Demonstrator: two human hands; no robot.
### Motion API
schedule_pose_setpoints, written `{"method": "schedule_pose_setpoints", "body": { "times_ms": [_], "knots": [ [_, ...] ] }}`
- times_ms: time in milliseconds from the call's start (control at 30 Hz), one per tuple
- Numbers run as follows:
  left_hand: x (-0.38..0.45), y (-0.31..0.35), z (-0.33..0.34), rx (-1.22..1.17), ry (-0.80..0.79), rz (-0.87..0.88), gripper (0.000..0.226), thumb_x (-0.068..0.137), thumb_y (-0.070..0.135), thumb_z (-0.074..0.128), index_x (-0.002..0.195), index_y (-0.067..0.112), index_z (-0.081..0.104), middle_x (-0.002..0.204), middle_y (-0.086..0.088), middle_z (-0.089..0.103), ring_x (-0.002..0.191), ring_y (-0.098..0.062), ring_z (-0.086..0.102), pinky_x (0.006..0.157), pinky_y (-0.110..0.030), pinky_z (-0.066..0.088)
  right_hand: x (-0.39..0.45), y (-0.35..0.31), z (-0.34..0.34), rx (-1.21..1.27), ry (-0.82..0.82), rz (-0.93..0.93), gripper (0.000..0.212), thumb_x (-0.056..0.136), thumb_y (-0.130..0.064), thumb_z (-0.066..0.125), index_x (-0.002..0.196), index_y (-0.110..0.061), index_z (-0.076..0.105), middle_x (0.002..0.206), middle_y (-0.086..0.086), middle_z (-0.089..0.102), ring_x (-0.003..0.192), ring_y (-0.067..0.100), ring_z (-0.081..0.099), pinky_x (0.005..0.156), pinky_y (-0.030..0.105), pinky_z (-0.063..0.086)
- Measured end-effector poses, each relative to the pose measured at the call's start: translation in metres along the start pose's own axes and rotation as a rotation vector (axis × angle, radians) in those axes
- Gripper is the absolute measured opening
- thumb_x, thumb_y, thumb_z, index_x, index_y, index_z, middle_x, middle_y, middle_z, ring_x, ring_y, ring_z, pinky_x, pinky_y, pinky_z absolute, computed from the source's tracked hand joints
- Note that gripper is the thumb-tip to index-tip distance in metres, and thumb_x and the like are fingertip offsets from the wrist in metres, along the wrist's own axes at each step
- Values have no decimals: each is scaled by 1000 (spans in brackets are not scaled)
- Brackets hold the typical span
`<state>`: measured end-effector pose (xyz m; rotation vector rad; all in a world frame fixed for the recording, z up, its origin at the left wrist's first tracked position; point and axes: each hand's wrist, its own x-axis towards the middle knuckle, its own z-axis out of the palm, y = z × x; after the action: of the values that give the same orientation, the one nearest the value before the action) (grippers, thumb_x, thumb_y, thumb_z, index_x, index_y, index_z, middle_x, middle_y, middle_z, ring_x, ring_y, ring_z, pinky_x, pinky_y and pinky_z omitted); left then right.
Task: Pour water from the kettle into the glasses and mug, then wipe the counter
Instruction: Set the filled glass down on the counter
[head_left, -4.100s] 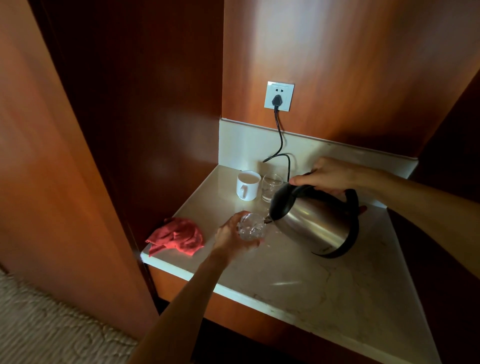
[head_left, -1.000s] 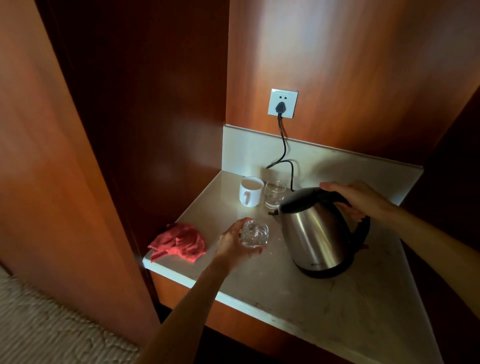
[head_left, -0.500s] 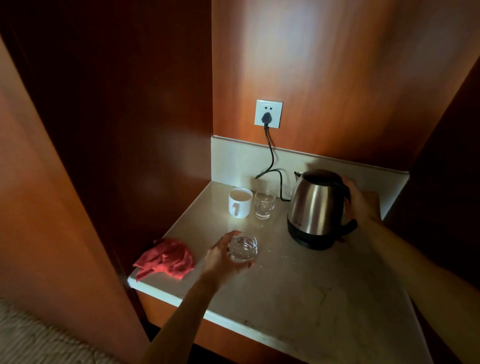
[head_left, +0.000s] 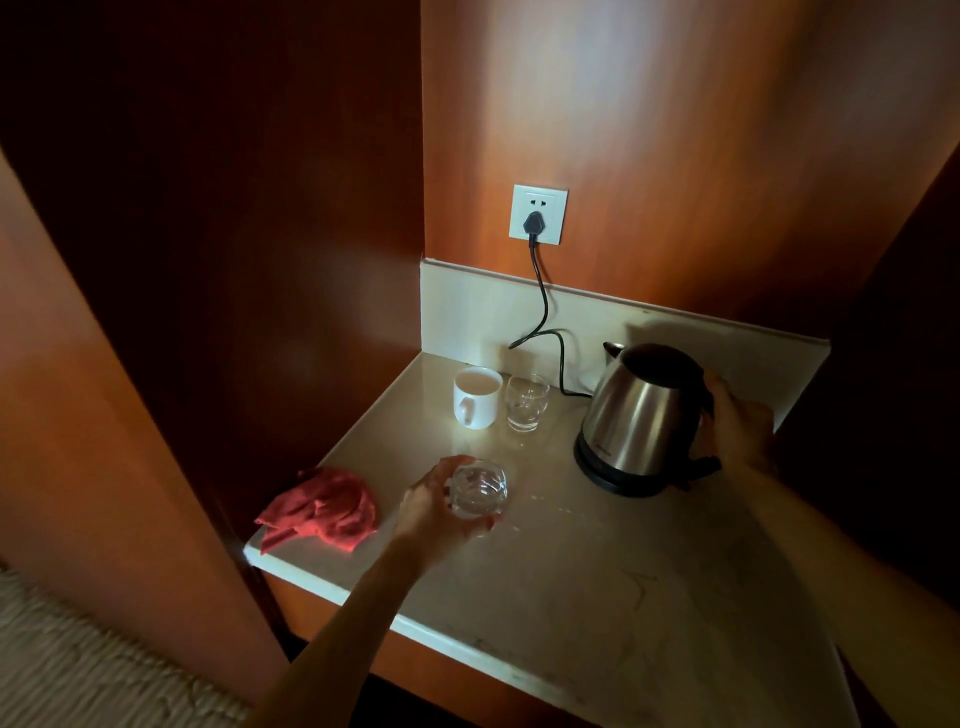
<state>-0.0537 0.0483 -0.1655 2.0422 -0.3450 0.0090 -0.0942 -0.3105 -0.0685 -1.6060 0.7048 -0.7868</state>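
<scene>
A steel kettle (head_left: 641, 415) with a black lid stands upright on its black base at the back right of the pale stone counter (head_left: 597, 582). My right hand (head_left: 737, 426) is wrapped around its handle. My left hand (head_left: 431, 509) grips a small clear glass (head_left: 478, 491) with water in it, resting on the counter near the front left. A white mug (head_left: 475, 397) and a second clear glass (head_left: 526, 402) stand side by side at the back left. A crumpled red cloth (head_left: 322, 512) lies at the counter's front left corner.
A black cord (head_left: 543, 312) runs from a white wall socket (head_left: 537, 214) down behind the kettle. Small water drops dot the counter between glass and kettle. Dark wooden panels enclose the niche on the left, back and right. Carpet shows at lower left.
The kettle went from tilted and pouring into the held glass to upright, then back onto its base at the rear right. My left hand has kept hold of the glass.
</scene>
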Motion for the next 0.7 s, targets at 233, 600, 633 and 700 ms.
{"method": "schedule_pose_setpoints", "body": {
  "times_ms": [233,600,633,700],
  "knots": [
    [20,14,-13,141,118,18,81,54,45,96,124,26,61,104,7,75,86,-9,71,80,-20,55,12,3,2,-72,-7,-21,56,92,-54,68,60,-9,60,63,9,58,62,24,56,60,36,42],
    [89,5,-55,221,266,-110,81,61,43,94,129,17,56,119,-10,70,105,-31,67,89,-37,56,24,7,4,-53,-18,-45,56,90,-55,71,71,-2,67,66,10,63,65,24,60,61,33,46],
    [93,3,-56,227,269,-116,81,61,42,94,128,17,56,119,-9,70,105,-31,67,88,-36,55,25,7,4,-51,-9,-49,56,89,-55,71,68,-3,66,62,7,63,63,24,59,59,31,46],
    [102,-2,-57,227,268,-127,81,62,43,94,129,17,56,120,-9,70,107,-31,66,88,-35,54,27,8,0,-32,16,-41,57,84,-60,72,61,-9,62,55,-1,63,61,23,60,58,29,46]
  ]
}}
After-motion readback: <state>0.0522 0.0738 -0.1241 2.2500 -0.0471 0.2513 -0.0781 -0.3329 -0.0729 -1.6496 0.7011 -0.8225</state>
